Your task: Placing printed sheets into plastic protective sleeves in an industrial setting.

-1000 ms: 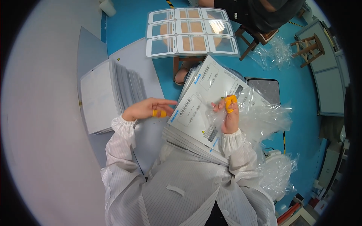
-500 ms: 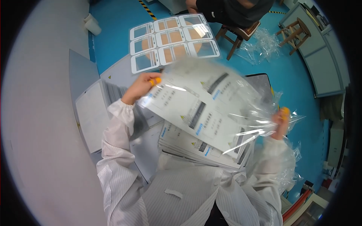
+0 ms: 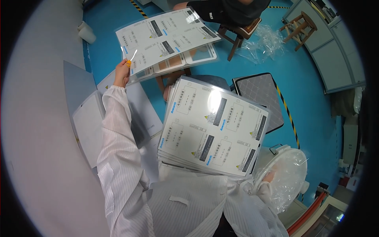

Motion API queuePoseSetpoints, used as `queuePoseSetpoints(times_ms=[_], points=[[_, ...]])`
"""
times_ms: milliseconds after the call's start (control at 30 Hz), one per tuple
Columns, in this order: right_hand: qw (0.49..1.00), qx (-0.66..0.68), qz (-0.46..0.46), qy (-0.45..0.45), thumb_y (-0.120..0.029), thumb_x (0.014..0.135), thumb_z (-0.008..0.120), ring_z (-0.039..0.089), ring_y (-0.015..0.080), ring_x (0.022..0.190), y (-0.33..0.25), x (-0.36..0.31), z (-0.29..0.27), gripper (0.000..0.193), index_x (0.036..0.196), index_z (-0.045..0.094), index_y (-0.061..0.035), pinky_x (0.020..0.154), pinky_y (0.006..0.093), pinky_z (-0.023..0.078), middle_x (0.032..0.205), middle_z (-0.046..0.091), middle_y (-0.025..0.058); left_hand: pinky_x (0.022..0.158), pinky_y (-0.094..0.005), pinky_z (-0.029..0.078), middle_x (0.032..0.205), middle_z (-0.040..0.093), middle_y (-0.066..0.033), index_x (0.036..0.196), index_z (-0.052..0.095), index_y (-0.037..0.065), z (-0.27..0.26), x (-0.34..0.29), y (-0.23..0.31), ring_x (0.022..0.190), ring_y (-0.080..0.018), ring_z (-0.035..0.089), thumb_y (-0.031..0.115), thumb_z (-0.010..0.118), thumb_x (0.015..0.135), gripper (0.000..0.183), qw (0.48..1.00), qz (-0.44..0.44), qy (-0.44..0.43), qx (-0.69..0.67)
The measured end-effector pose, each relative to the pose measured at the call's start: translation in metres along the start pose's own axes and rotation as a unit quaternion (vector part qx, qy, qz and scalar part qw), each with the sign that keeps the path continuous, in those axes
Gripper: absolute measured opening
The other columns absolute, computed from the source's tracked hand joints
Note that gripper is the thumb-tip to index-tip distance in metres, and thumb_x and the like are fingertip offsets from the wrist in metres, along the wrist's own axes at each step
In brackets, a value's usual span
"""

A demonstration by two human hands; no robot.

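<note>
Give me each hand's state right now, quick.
Left hand: closed, gripping a printed sheet by its near-left corner.
Right hand: partly hidden at the clear plastic film; grip cannot be told.

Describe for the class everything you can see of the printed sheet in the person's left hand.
The printed sheet is a thin, four-cornered white panel, glossy like plastic, with a bright glare near its far edge. It carries repeated panels of dark text, black bars, blue lettering and small yellow triangles. It looks almost flat and uncreased. The left hand grips it at its near left corner. It covers much of a clear sheet with white-framed windows; whether the two touch cannot be told.
</note>
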State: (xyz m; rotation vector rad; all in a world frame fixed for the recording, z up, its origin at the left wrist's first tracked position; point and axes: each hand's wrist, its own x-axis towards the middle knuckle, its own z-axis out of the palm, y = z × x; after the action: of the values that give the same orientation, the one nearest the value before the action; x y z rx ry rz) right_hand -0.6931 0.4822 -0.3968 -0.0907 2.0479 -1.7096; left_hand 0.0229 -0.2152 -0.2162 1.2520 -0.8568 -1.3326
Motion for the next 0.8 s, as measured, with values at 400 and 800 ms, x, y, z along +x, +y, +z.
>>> queuePoseSetpoints(times_ms=[400,800], points=[[0.794,-0.553,-0.083,-0.238,-0.012,0.081,0.054,0.059,0.0133,0.067,-0.185,-0.037,0.000,0.033,0.113,0.059,-0.0041,0.056,0.0244,0.047,0.083,0.065,0.0066,0.042,-0.0225,0.037,0.073,0.059,-0.0050,0.094,0.060,-0.001,0.003,-0.003,0.001,0.051,-0.0091,0.048,0.004,0.050,0.087,0.013,0.993,-0.033,0.077,0.084],[0.768,-0.375,-0.180,-0.487,-0.040,0.089,0.054,0.062,0.0183,0.080,-0.390,-0.216,0.299,0.048,0.105,0.059,0.0049,0.070,0.0272,0.048,0.094,0.064,0.0114,0.058,-0.0272,0.048,0.083,0.065,-0.0092,0.113,0.058,-0.001,-0.014,-0.069,0.023,0.066,-0.0126,0.062,0.012,0.061,0.080,0.035,0.903,0.139,0.123,0.387]])
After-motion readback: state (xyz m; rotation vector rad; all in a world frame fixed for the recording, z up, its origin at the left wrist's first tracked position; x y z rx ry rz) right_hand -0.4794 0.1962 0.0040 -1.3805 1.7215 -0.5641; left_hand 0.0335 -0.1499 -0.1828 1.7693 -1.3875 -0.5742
